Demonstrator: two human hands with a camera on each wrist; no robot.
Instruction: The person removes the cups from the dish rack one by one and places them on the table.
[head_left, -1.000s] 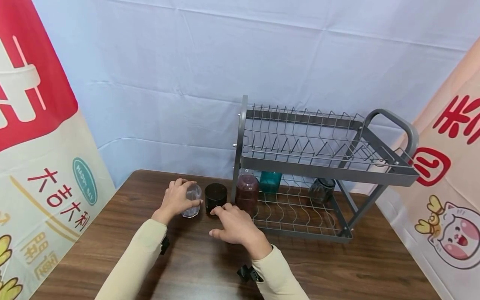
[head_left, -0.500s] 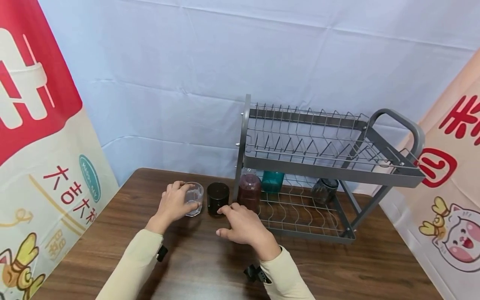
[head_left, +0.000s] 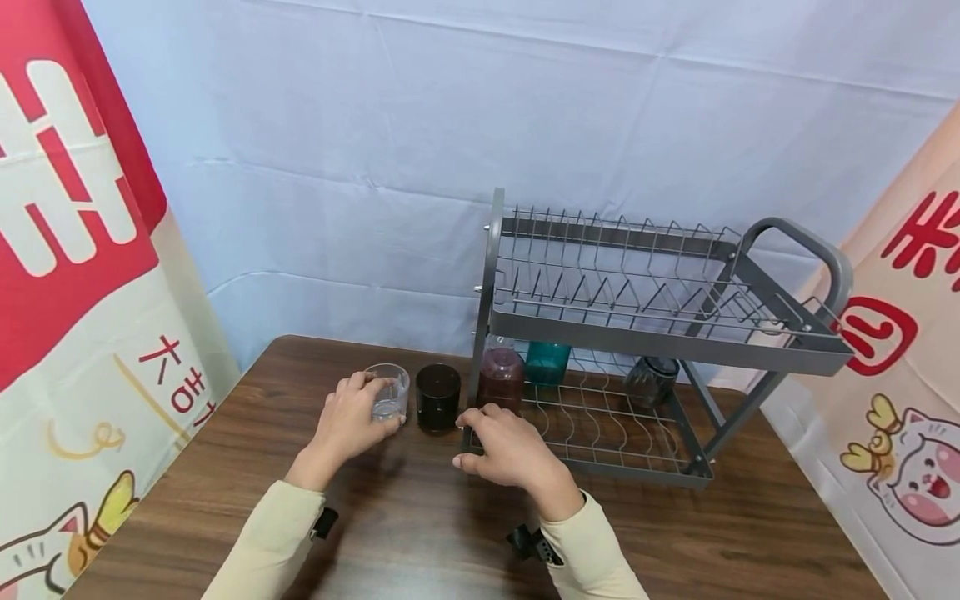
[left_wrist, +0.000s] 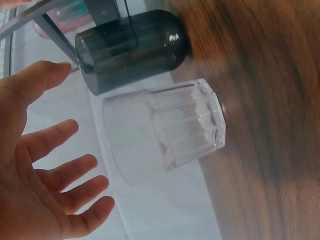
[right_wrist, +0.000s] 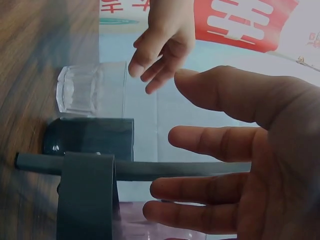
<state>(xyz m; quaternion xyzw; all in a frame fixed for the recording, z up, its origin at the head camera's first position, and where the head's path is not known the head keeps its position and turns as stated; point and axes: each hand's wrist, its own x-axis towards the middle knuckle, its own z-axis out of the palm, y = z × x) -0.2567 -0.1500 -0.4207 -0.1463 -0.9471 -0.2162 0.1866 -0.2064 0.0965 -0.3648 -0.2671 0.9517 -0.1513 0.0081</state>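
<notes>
A clear glass (left_wrist: 185, 120) with a faceted base stands upright on the table at the left. My left hand (head_left: 348, 422) hovers just over its near-left side; in the left wrist view its spread fingers stop short of the rim. Right beside that glass is a dark, smoky glass (head_left: 438, 400), also upright. My right hand (head_left: 516, 450) is held at the front left corner of the grey dish rack (head_left: 675, 340). Its fingers are spread and loosely bent, with nothing between them, and the rack's frame lies beyond them in the right wrist view.
On the rack's lower tier stand a pinkish, see-through cup (head_left: 501, 371), a teal cup (head_left: 547, 363) and a tilted dark glass (head_left: 651, 379). Wire plate slots (head_left: 600, 292) fill the upper tier. Printed banners (head_left: 75, 208) hang at both sides of the wooden table (head_left: 420, 533).
My right hand has drifted right, from in front of the dark glass to the rack's corner. My left hand stays close by the clear glass. The left banner has shifted.
</notes>
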